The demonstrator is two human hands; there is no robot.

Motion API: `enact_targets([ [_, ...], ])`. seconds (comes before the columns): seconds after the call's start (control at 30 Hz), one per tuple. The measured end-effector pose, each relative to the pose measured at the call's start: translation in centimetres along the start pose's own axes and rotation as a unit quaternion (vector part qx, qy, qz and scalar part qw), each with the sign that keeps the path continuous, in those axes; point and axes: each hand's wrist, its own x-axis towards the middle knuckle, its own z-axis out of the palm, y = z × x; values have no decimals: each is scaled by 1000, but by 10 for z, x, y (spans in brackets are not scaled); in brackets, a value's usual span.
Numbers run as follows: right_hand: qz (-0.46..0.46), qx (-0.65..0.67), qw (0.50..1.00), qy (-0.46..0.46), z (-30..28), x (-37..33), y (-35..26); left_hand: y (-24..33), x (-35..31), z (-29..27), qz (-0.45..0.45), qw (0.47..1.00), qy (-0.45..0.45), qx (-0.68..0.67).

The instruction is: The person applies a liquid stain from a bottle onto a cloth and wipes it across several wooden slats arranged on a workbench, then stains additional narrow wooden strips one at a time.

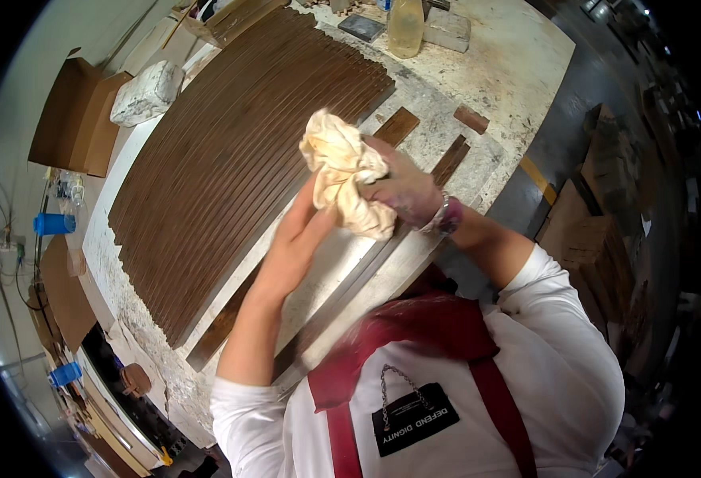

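A crumpled cream cloth (341, 171) is bunched up between my two hands, above the worktable. My left hand (293, 247) grips its lower left side, the fingers partly tucked behind the folds. On the right side, my right hand (406, 187) is closed on the cloth, slightly smeared by motion. Beneath the hands, a loose dark brown strip (224, 325) runs diagonally, partly covered by my left forearm. A second long strip (449, 162) lies nearer to me, its middle hidden by my right hand. Many brown wooden-looking strips (239, 167) lie side by side to the left.
The pale, stained worktable (518, 72) carries a bottle of yellowish liquid (405, 30), a grey block (446, 32) and a small brown piece (471, 119). A white wrapped block (147, 93) and an open cardboard box (75, 119) stand at the left. Stacked cardboard (597, 255) is at the right.
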Motion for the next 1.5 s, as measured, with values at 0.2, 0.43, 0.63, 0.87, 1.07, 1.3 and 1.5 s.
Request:
enact_targets([
  [0.2, -57, 281, 952, 109, -84, -24, -6, -82, -50, -40, 1, 787, 62, 614],
  [0.43, -56, 181, 958, 215, -113, -51, -8, -60, -53, -54, -37, 897, -6, 440],
  [0.63, -94, 174, 945, 262, -124, -54, 23, -39, -76, -25, -87, 934, -84, 336],
  [0.87, -47, 250, 910, 329, -119, -58, 58, -51, -65, -22, 39, 867, 9, 496],
  [1.07, -73, 185, 944, 264, -135, -45, 55, -95, -26, -87, 15, 668, 164, 726],
  [1.3, 13, 237, 918, 318, -113, -27, 45, -102, -29, -92, 91, 667, 164, 721],
  [1.5, 7, 234, 945, 228, -85, -11, 32, -103, -35, -95, 136, 680, 169, 700],
])
